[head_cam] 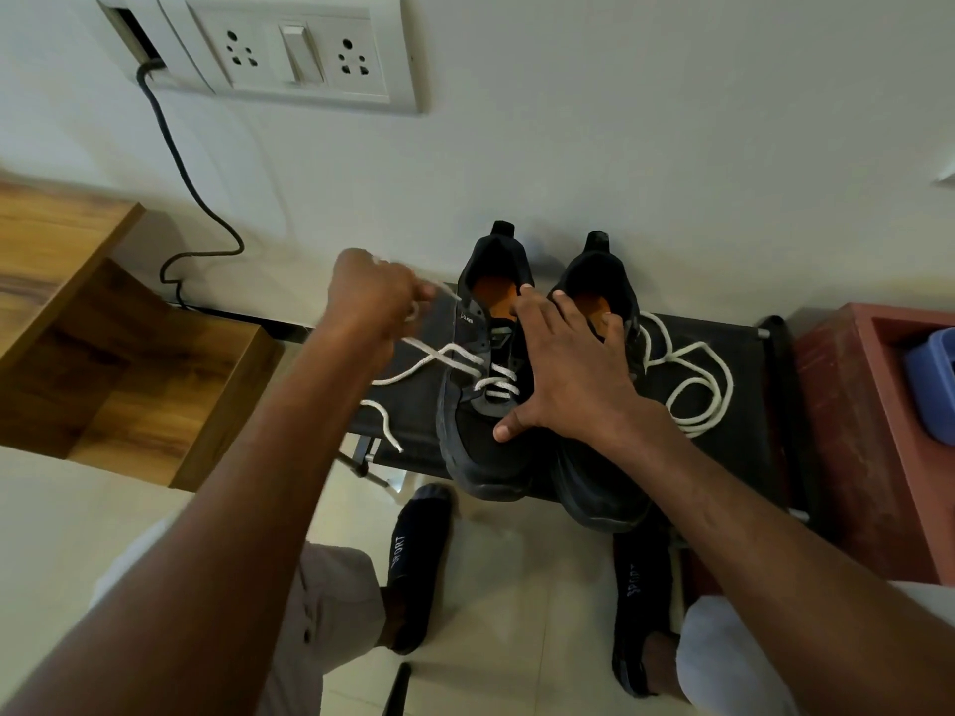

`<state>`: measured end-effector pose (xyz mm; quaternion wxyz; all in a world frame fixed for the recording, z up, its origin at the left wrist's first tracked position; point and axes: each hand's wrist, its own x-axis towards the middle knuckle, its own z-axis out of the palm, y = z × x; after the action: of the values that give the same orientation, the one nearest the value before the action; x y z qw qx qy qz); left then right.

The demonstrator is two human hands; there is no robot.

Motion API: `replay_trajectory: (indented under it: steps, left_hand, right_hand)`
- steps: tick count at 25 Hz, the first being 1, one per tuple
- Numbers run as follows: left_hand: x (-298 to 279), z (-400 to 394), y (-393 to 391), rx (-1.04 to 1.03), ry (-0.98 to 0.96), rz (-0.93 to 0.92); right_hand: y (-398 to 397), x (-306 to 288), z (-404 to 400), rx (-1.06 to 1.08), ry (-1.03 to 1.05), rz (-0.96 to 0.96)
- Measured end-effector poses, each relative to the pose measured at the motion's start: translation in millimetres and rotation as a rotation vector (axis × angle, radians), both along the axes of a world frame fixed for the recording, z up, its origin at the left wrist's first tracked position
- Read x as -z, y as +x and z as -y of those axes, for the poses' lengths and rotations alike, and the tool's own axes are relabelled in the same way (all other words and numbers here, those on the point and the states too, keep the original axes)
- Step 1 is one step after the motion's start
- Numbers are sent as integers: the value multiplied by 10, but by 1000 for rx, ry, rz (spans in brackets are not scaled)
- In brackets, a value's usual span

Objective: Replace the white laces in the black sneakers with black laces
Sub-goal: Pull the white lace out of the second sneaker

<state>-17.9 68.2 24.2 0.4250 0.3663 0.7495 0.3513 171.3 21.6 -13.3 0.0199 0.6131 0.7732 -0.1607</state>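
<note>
R hand (563, 374) grip spread, flat on black sneakers (480, 405) | L hand (374, 297) grip pinching white lace (444, 356), half unthreaded

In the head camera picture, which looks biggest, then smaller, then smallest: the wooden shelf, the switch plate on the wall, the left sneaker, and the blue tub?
1. wooden shelf
2. switch plate
3. left sneaker
4. blue tub, though the picture's edge cuts it off, so its full size is unsure.
</note>
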Motion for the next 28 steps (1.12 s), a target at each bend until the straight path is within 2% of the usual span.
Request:
replay_trajectory:
  steps: [3,6,8,11,14,18,21,26,28]
  left_hand:
    - [44,86,-134,337,-161,-571]
    - [91,210,-82,588,-335,-776]
    - [106,198,-62,645,-276,-843]
    - [149,154,-23,803,-89,-734]
    - [265,186,118,946,-99,-641]
    - [400,196,228,901,-46,-666]
    - [405,200,218,833,-27,-641]
    - [397,233,216,803,-21,-635]
    - [391,223,212,810,-33,-631]
  right_hand:
    - [-28,-15,-37,-36,-58,-11]
    - [-143,-59,-94,-12,27,-89]
    - [-242,-83,-101,4,182,-146]
    - [-323,-97,-61,11,214,-105]
    - [-318,-108,-58,38,181,-78]
    - [-281,-46,-49,-11,126,-8]
    - [-260,31,-99,22,166,-123]
    - [34,-84,-264,209,110,-443]
    - [173,-209,-281,225,214,-462]
